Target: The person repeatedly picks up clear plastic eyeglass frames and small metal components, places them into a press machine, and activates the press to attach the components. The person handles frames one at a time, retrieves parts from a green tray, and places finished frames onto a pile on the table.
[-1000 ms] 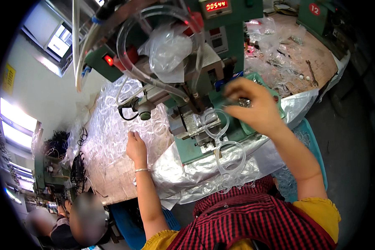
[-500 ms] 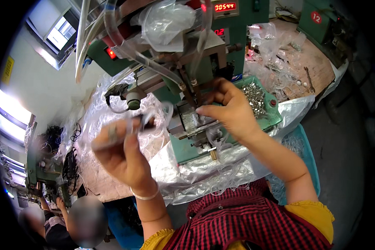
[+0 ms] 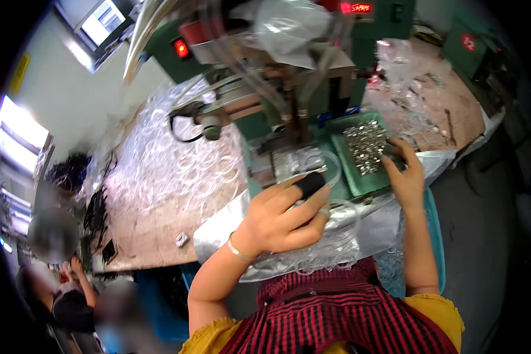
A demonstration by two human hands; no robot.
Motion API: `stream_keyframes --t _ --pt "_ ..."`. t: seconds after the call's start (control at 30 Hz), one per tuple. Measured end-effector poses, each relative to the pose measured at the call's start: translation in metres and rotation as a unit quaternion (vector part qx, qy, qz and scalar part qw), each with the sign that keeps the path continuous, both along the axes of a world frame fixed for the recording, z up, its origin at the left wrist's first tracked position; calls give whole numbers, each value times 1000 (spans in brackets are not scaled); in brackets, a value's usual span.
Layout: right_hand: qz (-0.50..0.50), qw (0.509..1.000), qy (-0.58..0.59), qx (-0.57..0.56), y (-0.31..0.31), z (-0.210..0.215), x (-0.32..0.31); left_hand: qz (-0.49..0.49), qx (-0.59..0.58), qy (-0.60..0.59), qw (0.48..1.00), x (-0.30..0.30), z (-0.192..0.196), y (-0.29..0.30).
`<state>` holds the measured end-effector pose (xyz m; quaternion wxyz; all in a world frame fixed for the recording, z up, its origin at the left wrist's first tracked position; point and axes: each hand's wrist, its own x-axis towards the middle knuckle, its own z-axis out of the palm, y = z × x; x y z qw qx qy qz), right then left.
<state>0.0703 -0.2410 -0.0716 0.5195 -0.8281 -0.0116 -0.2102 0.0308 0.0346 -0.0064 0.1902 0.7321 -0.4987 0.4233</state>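
Note:
My left hand (image 3: 286,215), with a black cover on one finger, is closed in front of the press machine (image 3: 295,118). A clear plastic ring (image 3: 338,168) rises from its fingertips beside the machine's metal work block (image 3: 292,162). My right hand (image 3: 408,177) is at the right side of a green tray (image 3: 351,182). Its thumb and index finger stand apart at the edge of a heap of small shiny metal pieces (image 3: 364,144). Whether a piece touches those fingertips is too small to tell.
Many clear rings (image 3: 189,168) cover the table to the left. A small whitish piece (image 3: 182,239) lies near the front edge. More rings (image 3: 318,259) lie by my apron, and a blue basket (image 3: 432,236) stands at the right. Co-workers sit at the far left.
My left hand has moved right, from above the ring pile to before the machine. My right hand has left the machine's work block for the metal pieces. The whole view has shifted.

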Motion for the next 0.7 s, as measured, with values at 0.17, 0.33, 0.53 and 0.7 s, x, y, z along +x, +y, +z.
stream_keyframes --t 0.17,0.33,0.53,0.7 --pt "-68 925 -49 -370 9 -3 -7 -14 -32 22 999 -2 -5 3" --pt "-48 943 -107 -312 35 -17 27 48 -131 150 979 -47 -27 -3" --pt "-48 946 -145 -285 34 -14 24 412 -240 84 875 -120 -26 74" --pt "0 964 -160 -211 43 -2 38 404 -367 51 837 -69 20 142"
